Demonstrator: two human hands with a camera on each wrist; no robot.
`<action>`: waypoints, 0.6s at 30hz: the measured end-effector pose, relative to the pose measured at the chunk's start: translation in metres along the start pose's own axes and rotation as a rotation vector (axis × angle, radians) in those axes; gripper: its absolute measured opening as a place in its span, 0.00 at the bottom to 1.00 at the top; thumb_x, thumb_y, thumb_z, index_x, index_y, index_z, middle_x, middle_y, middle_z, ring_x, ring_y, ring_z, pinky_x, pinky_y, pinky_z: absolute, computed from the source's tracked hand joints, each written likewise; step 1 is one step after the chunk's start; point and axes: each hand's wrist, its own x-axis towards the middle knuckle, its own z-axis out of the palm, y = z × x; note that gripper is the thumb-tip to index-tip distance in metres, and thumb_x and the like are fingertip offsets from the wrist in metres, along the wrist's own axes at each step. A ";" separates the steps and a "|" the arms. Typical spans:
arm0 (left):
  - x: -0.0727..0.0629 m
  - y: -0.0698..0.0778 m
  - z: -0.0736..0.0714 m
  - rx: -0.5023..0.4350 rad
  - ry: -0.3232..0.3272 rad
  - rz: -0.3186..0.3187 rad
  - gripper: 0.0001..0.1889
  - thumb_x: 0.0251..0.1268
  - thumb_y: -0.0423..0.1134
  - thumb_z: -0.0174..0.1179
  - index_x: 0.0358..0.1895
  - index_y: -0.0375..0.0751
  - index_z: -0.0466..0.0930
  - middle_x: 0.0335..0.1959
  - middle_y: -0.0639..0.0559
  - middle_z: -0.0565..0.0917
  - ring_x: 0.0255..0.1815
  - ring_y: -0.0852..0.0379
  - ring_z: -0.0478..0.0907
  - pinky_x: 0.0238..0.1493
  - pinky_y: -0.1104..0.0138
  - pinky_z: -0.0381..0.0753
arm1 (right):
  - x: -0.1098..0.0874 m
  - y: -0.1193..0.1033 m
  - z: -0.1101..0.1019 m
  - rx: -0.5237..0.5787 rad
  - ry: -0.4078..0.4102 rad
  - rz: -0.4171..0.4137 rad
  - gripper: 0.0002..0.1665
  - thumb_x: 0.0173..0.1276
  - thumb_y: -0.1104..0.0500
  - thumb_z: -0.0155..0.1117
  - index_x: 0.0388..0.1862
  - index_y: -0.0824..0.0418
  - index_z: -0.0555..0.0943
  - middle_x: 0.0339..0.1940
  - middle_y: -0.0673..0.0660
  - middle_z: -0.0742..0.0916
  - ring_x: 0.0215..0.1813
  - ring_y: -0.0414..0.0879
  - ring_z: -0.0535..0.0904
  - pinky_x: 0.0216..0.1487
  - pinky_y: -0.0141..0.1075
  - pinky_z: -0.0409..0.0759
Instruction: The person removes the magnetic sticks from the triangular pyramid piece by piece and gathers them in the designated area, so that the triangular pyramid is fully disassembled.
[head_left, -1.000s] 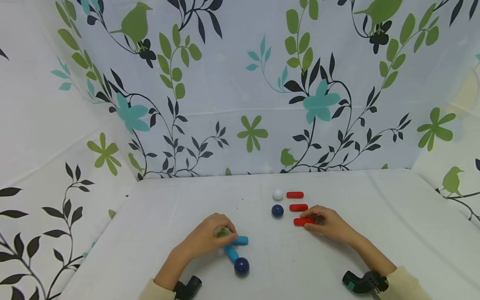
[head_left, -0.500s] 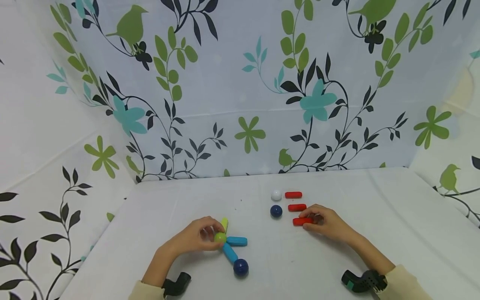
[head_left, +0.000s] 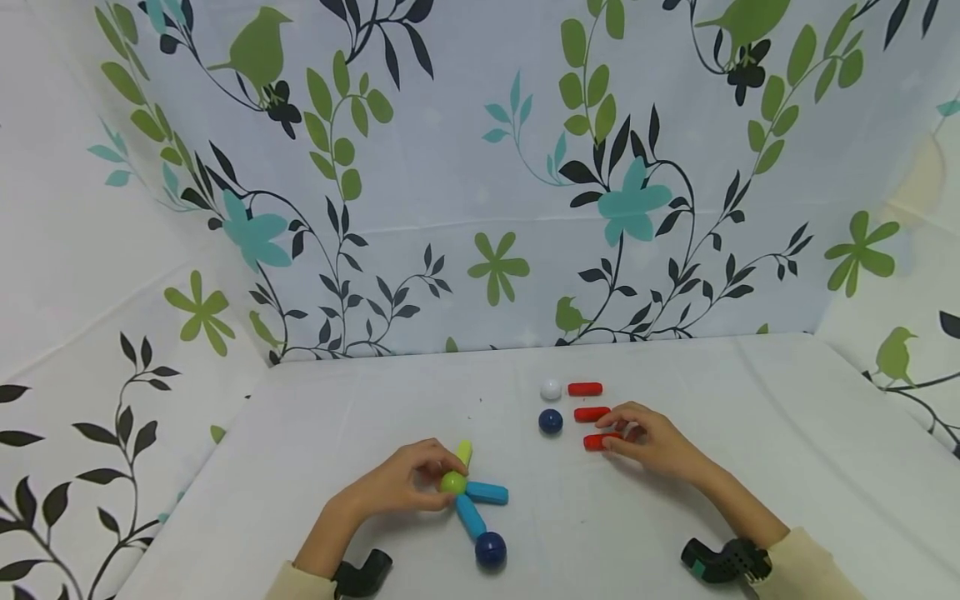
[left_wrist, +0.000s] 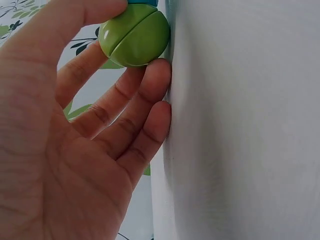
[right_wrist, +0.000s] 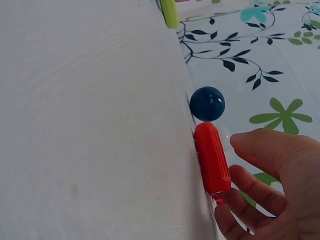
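Note:
My left hand pinches a green ball between thumb and fingers; its seam shows in the left wrist view. Two blue sticks and a yellow-green stick fan out from this ball. A dark blue ball sits at the end of the nearer blue stick. My right hand hovers at the right end of the nearest red stick, fingers loosely bent. In the right wrist view the thumb stands apart from that red stick.
Beyond the right hand lie two more red sticks, a white ball and another dark blue ball. A white cloth covers the table. A patterned curtain hangs along the back edge.
The left hand drew back leftward off the joined pieces, then shifted slightly right with the green ball and its sticks. The right hand has moved a little, its index finger rising from the nearest red stick.

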 end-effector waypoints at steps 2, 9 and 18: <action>0.001 0.001 0.000 0.003 -0.001 0.007 0.17 0.57 0.38 0.68 0.51 0.46 0.82 0.40 0.57 0.79 0.38 0.61 0.76 0.43 0.67 0.78 | 0.000 -0.001 0.000 0.007 0.008 0.014 0.12 0.64 0.64 0.68 0.46 0.63 0.82 0.42 0.56 0.82 0.42 0.44 0.74 0.41 0.29 0.78; 0.005 0.004 0.005 0.019 -0.010 0.032 0.17 0.57 0.39 0.68 0.52 0.43 0.83 0.40 0.57 0.79 0.38 0.61 0.77 0.44 0.67 0.78 | 0.002 -0.009 0.000 0.011 0.019 -0.012 0.11 0.65 0.64 0.67 0.46 0.60 0.83 0.43 0.56 0.83 0.44 0.46 0.75 0.43 0.30 0.79; 0.011 0.011 0.014 0.011 -0.030 0.064 0.17 0.60 0.43 0.68 0.52 0.43 0.83 0.38 0.57 0.79 0.36 0.55 0.77 0.39 0.69 0.76 | 0.004 -0.018 0.002 -0.015 0.028 -0.036 0.10 0.64 0.65 0.67 0.45 0.57 0.84 0.43 0.52 0.83 0.44 0.49 0.75 0.43 0.31 0.79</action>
